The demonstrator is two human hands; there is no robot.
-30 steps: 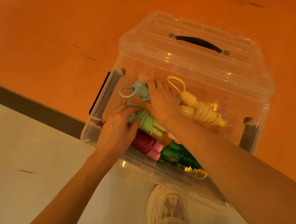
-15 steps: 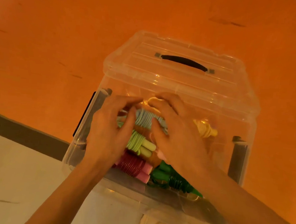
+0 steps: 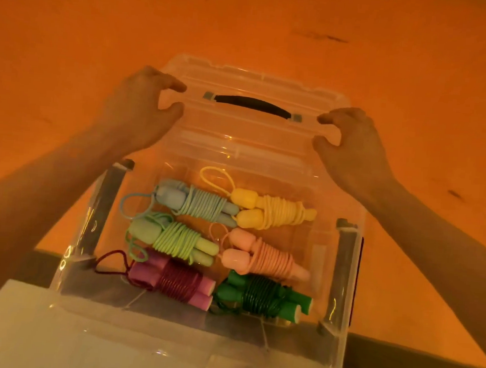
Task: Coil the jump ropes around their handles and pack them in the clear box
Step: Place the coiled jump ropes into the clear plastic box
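Note:
The clear box (image 3: 341,279) stands on the floor and holds several coiled jump ropes: blue (image 3: 197,202), yellow (image 3: 274,212), light green (image 3: 174,241), pink (image 3: 265,257), maroon (image 3: 174,281) and dark green (image 3: 262,296). Its clear lid (image 3: 248,132) with a black handle (image 3: 253,105) leans at the back of the box. My left hand (image 3: 138,104) grips the lid's left edge, thumb and fingers curled round it. My right hand (image 3: 351,136) grips the lid's right edge the same way.
Orange floor (image 3: 73,42) lies behind and around the box. A dark strip (image 3: 43,267) divides it from a pale floor area (image 3: 24,326) in front. Grey latches (image 3: 102,211) stand open at both sides of the box.
Both hands have left the ropes inside the box and moved up to the lid, taking hold of its left and right edges. The view has shifted down.

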